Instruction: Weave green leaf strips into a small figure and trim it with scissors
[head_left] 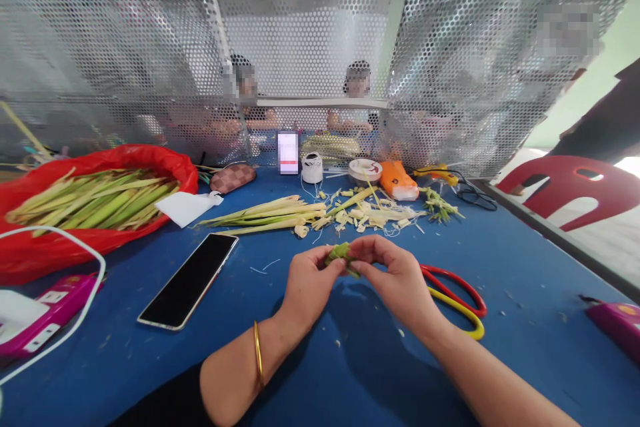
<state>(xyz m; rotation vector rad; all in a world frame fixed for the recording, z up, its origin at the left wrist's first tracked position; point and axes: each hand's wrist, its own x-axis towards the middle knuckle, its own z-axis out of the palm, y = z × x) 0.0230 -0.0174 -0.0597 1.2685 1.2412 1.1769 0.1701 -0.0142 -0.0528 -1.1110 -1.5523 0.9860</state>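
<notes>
Between my fingertips is a small piece of folded or woven green leaf [341,252]. My left hand [307,287] pinches its left side, with thumb and fingers closed. On the other side my right hand [400,280] grips it the same way, and its fingers partly cover the leaf. Scissors with one red and one yellow handle [475,328] lie under and beside my right hand; their blades are hidden. Beyond my hands lie pale green leaf strips [270,217] and a heap of cut scraps with white thread [373,213].
A red bag [187,170] of long leaves and a phone [190,280] lie left. Behind the scraps stand a thread spool [312,168], a round tub [364,173] and an orange packet [397,180]. A perforated metal screen [310,33] closes the back; two people sit beyond.
</notes>
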